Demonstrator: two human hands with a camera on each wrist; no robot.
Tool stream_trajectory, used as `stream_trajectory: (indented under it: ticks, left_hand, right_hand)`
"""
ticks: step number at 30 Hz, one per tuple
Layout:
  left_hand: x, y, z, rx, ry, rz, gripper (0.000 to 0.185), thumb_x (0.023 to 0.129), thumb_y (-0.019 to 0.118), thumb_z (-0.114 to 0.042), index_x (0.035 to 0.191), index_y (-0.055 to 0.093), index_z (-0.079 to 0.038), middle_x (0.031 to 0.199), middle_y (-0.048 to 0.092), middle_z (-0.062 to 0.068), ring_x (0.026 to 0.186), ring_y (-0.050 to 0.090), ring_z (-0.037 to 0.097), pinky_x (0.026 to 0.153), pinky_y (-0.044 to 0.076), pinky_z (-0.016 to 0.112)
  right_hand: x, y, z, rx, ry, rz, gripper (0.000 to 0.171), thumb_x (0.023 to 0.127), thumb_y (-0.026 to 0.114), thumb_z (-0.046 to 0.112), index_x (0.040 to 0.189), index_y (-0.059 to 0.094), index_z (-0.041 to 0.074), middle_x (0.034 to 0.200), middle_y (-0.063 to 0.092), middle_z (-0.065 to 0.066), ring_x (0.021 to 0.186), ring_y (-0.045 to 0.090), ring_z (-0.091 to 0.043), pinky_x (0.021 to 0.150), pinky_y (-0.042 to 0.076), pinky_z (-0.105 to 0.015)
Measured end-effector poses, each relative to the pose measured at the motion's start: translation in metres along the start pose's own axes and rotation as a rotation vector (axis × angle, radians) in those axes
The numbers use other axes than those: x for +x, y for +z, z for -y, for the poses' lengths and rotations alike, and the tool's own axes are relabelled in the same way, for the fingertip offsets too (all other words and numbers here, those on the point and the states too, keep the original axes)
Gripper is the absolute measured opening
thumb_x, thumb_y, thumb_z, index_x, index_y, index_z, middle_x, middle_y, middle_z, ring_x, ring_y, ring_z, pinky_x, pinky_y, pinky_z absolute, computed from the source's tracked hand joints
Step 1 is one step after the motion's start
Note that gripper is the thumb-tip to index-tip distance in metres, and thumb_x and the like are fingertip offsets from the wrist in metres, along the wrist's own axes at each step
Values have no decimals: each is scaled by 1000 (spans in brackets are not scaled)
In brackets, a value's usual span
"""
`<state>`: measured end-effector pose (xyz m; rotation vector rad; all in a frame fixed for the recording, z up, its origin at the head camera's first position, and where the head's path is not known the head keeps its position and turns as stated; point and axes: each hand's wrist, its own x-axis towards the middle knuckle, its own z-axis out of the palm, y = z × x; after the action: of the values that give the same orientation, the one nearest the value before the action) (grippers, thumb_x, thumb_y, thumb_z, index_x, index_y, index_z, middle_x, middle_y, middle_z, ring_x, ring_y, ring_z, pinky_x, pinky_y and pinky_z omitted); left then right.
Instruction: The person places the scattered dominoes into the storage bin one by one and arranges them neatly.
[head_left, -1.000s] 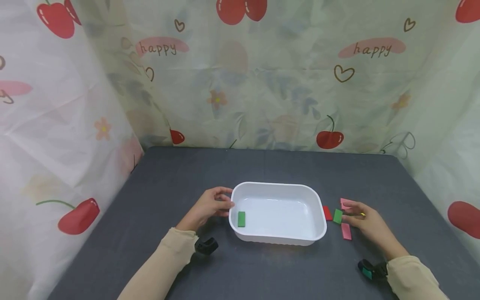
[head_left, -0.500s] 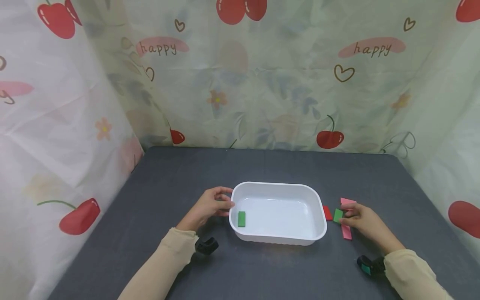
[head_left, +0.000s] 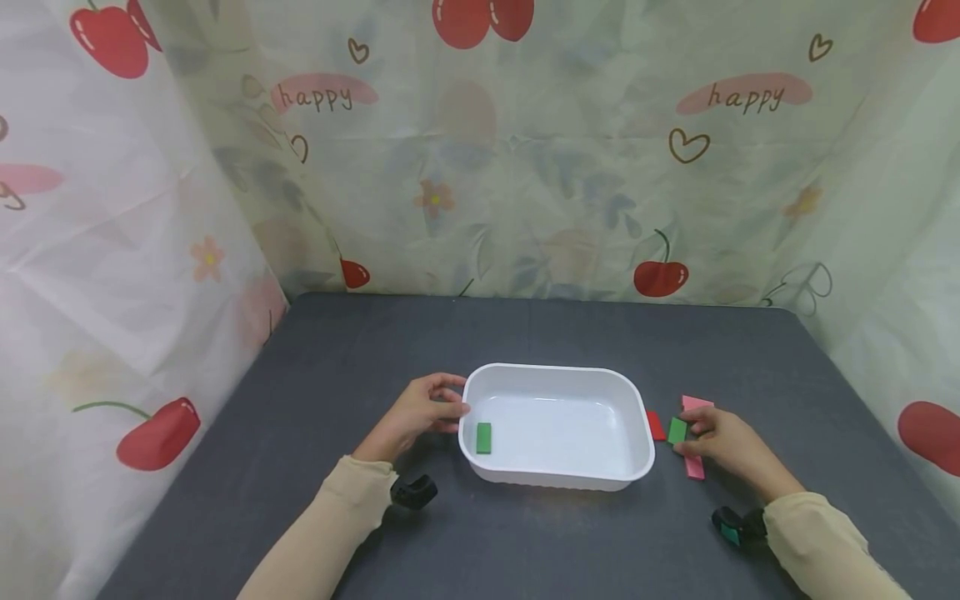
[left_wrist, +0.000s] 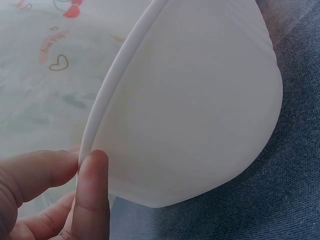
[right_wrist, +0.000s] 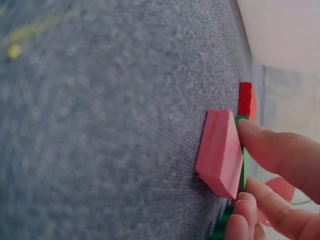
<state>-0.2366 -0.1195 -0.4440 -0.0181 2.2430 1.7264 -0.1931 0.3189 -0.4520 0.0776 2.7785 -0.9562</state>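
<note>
A white tray sits mid-table on the grey table, nearer its front edge, with a green block inside at its left end. The left hand grips the tray's left rim. Beside its right end, the right hand pinches a second green block, between a red block and pink blocks.

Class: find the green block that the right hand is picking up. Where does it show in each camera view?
Head: green block, right of the white tray, at the right hand fingertips.
Left wrist: not in view.
Right wrist: thin green edge behind a pink block.
Shared landmark: red block.
</note>
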Motion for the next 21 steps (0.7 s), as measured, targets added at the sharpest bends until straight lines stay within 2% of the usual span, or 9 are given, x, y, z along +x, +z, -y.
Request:
stream_trajectory:
  ticks: [12, 21]
  left_hand:
    - [1, 0, 0, -4, -4, 2, 48, 83, 75, -6, 127, 58, -10, 100, 63, 12, 76, 65, 17, 67, 60, 30]
    - [2, 0, -1, -5, -6, -1, 48, 82, 76, -7, 127, 58, -10, 100, 63, 12, 76, 65, 17, 68, 60, 30]
  right_hand:
    - [2, 0, 2, -43, -5, -11, 58, 77, 79, 20, 122, 56, -6, 105, 59, -21, 95, 56, -30, 73, 47, -33]
    - [1, -3, 1, 4, -1, -4, 60, 79, 79, 21, 124, 52, -8, 111, 59, -26, 99, 59, -34, 77, 52, -39]
